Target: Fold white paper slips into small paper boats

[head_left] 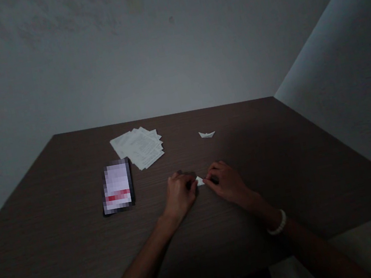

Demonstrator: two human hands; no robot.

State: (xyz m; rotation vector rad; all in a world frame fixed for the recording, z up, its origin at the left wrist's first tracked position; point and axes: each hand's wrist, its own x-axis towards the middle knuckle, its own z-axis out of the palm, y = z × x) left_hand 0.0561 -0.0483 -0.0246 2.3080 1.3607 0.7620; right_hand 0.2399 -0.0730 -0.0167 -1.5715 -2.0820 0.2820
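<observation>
Between my two hands is a small piece of folded white paper (200, 181), its visible part roughly triangular. My left hand (180, 190) pinches its left side between thumb and fingers. On the right side, my right hand (226, 181) grips it the same way, with a pale beaded bracelet at the wrist. The fingertips cover both ends of the paper, so its full shape is hidden. Farther back, slightly to the right, a small folded paper boat (207, 134) rests on the table.
A fanned stack of printed paper sheets (139, 146) lies at the back left of the dark wooden table (244, 148). In front of it is a dark-edged tablet or phone (116, 186) with a blurred screen. Pale walls (171, 56) border the table's back and right side.
</observation>
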